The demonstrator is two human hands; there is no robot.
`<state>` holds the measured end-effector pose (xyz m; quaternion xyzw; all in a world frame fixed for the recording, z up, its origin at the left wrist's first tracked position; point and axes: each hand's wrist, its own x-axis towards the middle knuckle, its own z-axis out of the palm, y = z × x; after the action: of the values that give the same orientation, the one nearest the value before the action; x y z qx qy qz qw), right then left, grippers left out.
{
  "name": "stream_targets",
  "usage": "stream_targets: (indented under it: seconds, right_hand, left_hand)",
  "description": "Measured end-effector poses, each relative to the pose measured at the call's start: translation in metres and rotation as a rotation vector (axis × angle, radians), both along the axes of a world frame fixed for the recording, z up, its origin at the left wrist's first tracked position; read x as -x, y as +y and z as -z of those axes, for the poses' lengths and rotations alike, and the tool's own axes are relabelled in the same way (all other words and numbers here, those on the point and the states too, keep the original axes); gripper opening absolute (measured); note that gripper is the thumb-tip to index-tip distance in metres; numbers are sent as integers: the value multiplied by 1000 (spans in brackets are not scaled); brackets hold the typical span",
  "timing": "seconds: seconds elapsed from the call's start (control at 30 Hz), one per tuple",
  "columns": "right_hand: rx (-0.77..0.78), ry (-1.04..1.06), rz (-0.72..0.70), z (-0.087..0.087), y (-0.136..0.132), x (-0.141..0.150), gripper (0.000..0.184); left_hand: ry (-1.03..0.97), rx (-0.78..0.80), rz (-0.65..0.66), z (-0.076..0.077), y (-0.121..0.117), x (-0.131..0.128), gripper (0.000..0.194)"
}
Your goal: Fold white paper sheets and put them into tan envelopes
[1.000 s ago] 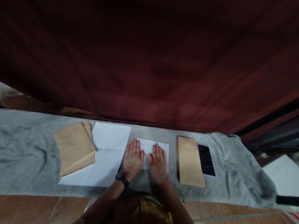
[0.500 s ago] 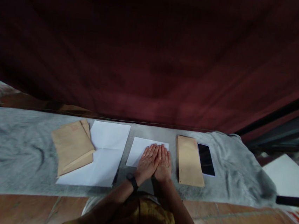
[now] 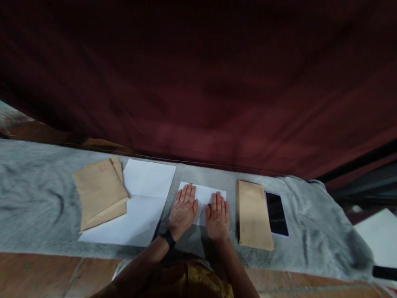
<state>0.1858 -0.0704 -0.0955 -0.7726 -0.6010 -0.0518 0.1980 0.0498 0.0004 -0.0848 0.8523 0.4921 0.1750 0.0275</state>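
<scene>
A folded white sheet of paper [image 3: 203, 197] lies in front of me on the grey cloth. My left hand [image 3: 183, 209] rests flat on its left part, fingers stretched forward, with a dark watch on the wrist. On the right part of the sheet my right hand [image 3: 217, 218] lies palm down, its fingers also straight. A strip of white paper shows between the two hands. Left of them are larger white sheets [image 3: 142, 218] with a crease across the middle, partly covered by several brown envelopes [image 3: 101, 189].
To the right lies a stack of brown envelopes [image 3: 255, 215], with a dark-screened phone [image 3: 276, 213] beside it. The grey cloth [image 3: 22, 193] covers the long surface. A dark red curtain [image 3: 205, 74] hangs behind. A white panel [image 3: 386, 237] stands at the far right.
Both hands first lay apart on the folded paper, then came together at its right side. Now the left hand has slid back to the left part, and the hands are apart again.
</scene>
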Motion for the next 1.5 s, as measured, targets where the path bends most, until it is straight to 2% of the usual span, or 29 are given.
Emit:
stream_targets:
  seconds: [0.1,0.23,0.3,0.47,0.67,0.9,1.2,1.27,1.33,1.43,1.5]
  right_hand:
    - [19,22,4,-5,8,7,52]
    - [25,54,-193,-11,23,20,50]
    - [21,57,-238,-12,27,23,50]
    - [2,13,-193,-7,24,13,50]
    - [-14,-41,-33,1,17,-5,53]
    - [-92,-26,74,8,4,-16,61]
    - [-189,8,82,11,-2,-21,65]
    - [-189,21,85,8,-2,-16,62]
    - [-166,43,39,4,-3,-5,57]
    - [-106,84,-177,-1,-6,18,53]
    - [-80,102,-302,-1,-10,29,52]
  left_hand:
    - [9,-3,13,-2,0,2,56]
    - [45,20,41,-4,0,4,57]
    - [58,31,44,-5,0,5,59]
    - [76,23,11,-6,0,2,57]
    - [35,-9,-38,-2,2,2,55]
    - [-37,-37,-93,0,1,10,59]
    - [-61,-79,-118,-3,-8,24,59]
    - [-54,-88,-75,-2,-16,23,58]
    - [-32,-81,23,0,-28,18,58]
    - [23,-79,198,5,-45,11,61]
    - [58,-87,264,8,-52,11,62]
